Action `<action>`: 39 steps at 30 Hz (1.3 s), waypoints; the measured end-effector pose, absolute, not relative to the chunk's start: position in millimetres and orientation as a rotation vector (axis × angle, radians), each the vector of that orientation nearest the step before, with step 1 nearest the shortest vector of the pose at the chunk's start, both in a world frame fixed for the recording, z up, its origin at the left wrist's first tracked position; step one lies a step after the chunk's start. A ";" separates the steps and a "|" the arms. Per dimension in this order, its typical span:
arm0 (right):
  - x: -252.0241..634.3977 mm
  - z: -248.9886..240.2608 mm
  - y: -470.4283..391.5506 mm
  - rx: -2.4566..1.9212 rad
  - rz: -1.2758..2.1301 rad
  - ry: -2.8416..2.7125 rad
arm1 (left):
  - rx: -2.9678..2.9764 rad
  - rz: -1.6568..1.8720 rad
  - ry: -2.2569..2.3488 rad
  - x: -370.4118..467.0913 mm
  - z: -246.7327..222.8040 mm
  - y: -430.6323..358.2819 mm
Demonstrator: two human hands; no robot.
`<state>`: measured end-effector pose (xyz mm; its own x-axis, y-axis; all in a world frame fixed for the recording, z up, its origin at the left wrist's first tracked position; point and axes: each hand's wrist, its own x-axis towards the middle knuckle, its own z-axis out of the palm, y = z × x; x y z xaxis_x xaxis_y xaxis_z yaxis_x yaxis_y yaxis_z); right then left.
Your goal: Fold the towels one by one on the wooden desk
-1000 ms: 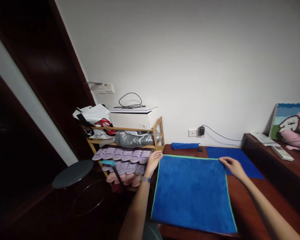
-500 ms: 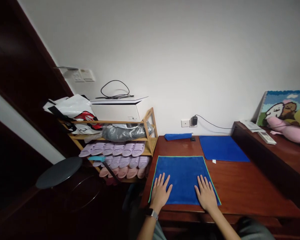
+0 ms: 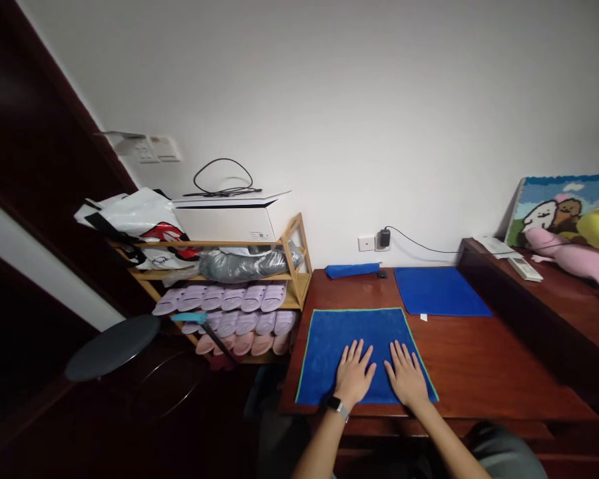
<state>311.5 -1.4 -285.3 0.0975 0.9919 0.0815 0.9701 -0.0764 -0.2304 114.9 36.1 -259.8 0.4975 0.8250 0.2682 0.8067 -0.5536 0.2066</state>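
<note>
We face a glossy red-brown wooden worktop (image 3: pixel 489 372). Left of the worktop, we see a tan wooden rack (image 3: pixel 300 291) with rows of purple and pink slippers (image 3: pixel 232 299). On the worktop's front left part, we have a square blue fabric cloth with green edging (image 3: pixel 322 346), spread flat. Along the worktop's back, we find a plain blue rectangular cloth (image 3: pixel 442 291). Our left hand (image 3: pixel 354 374) and right hand (image 3: pixel 406 378) rest palm down on the green-edged cloth, fingers fanned apart. Toward the worktop's middle, we see a small white tag (image 3: pixel 424 317).
</note>
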 end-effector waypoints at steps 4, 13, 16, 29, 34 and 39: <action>329.1 -294.2 -8.9 -2.202 0.153 -1.935 | 2.634 0.446 1.572 83.4 -271.2 38.8; 348.0 -285.0 -6.6 -2.262 0.103 -1.874 | 2.489 0.381 2.071 -37.9 -283.2 32.8; 335.2 -263.7 23.0 -2.164 0.080 -1.910 | 2.583 0.527 1.908 6.0 -265.3 45.7; 354.2 -301.5 50.8 -2.293 0.170 -1.898 | 2.490 0.443 1.840 91.9 -291.7 94.7; 366.8 -288.4 58.2 -2.384 0.175 -1.875 | 2.381 0.394 2.149 1.8 -290.4 107.9; 355.5 -267.5 99.4 -2.241 0.136 -1.953 | 2.427 0.379 2.178 -10.5 -298.8 103.6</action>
<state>355.5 99.4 -267.5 0.1399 0.9894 0.0399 0.9742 -0.1304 -0.1842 -10.5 103.6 -298.8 0.0979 0.9597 0.2634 0.9922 -0.1145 0.0484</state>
